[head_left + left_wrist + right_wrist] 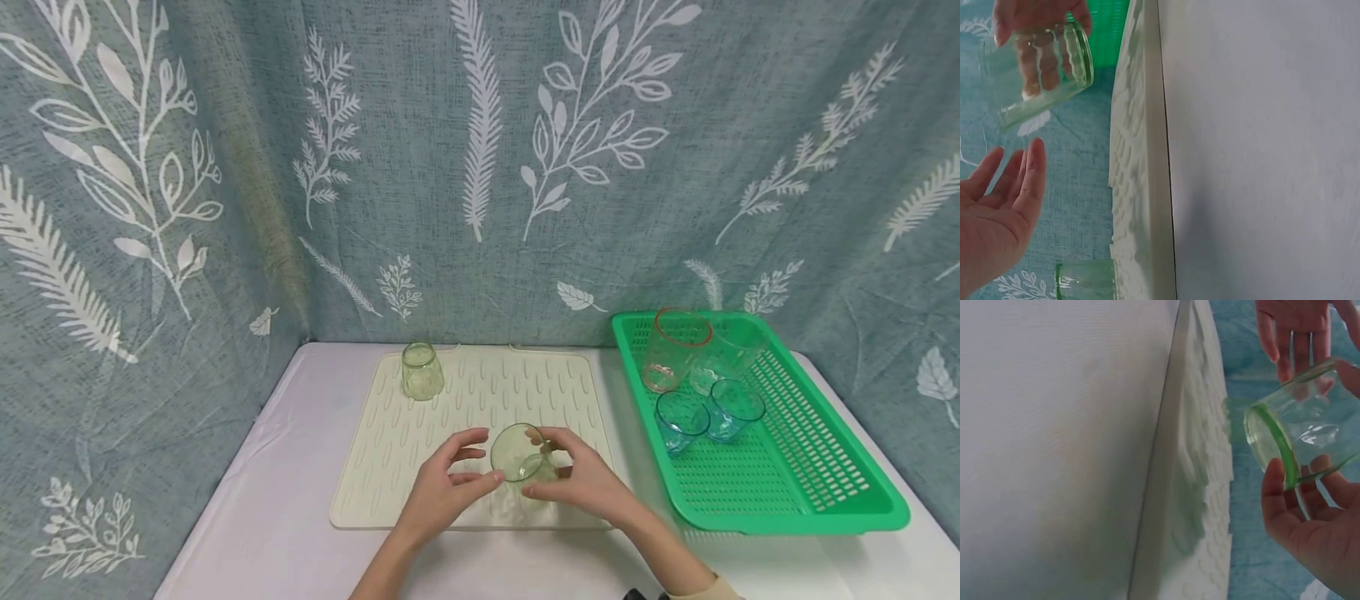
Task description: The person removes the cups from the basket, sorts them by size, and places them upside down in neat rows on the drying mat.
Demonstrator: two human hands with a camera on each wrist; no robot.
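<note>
My right hand (588, 477) grips a pale green clear glass (516, 454) near its base, thumb on one side and fingers on the other. The glass is tilted, raised above the cream ridged drying mat (390, 467), its open rim turned up and toward the left. Facing it is my left hand (450, 483), fingers spread and loosely bent with nothing in them. A gap shows between those fingers and the glass in the left wrist view. Another green glass (422, 375) stands upside down at the mat's far left corner.
To the right sits a green plastic basket (847, 450) with slotted walls. Inside are a red-rimmed glass (678, 350), a clear glass (723, 358) and two blue glasses (681, 421). Patterned blue-green cloth (420, 167) hangs behind and at both sides of the white table (277, 475).
</note>
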